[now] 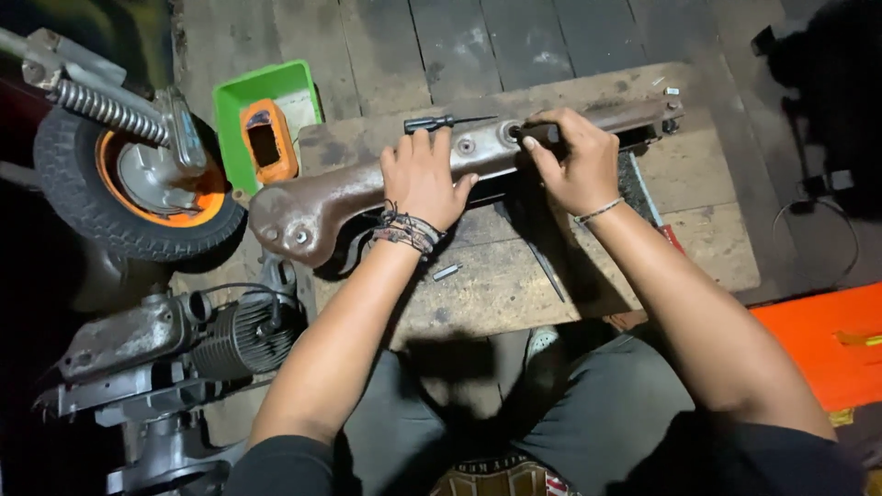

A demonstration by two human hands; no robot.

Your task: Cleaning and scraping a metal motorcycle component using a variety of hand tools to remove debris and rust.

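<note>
Gripped in the right hand (577, 158) is a dark tool handle (542, 134), its working end set against a round fitting (511, 132) in the long rusty metal casing (367, 188); the tip itself is hidden by the fingers. Left hand (424, 174) lies flat and spread over the casing's middle, pressing it down rather than closing around it. The casing lies across a worn wooden board (698, 239), its rounded end toward a green tray (241, 101) holding an orange part (268, 140). A screwdriver (446, 121) rests just beyond the left fingers; a small loose bolt (447, 271) lies on the board near the left wrist. A small wheel with an orange rim (138, 188) and a finned engine (241, 338) stand to the left. For clean work, judged from this pose: keep the tool square to the fitting, hold steady downward pressure with the flat hand so the casing cannot roll, and mind the loose bolt.
</note>
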